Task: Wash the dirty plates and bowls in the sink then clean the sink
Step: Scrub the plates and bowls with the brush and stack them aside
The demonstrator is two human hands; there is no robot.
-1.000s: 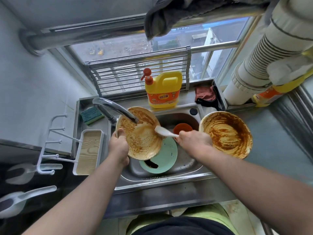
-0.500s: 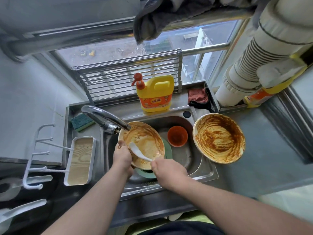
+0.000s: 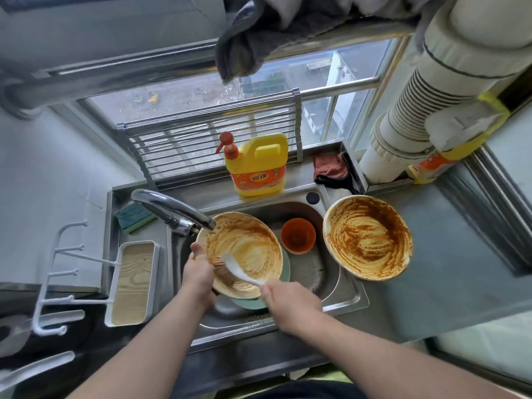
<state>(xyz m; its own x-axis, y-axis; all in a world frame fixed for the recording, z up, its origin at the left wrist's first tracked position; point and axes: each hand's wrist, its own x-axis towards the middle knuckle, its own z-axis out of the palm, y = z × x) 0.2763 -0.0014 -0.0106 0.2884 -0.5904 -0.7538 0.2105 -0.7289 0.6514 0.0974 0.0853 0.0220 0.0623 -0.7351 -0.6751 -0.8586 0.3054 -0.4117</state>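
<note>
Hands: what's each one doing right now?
Left hand: holds the dirty plate by its rim.
Right hand: grips the white brush by its handle.

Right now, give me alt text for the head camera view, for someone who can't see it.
Over a steel sink, a person's left hand holds a sauce-smeared plate under the faucet while the right hand scrubs it with a white brush. An orange bowl sits in the basin, a second dirty plate on the counter, yellow detergent behind.
</note>
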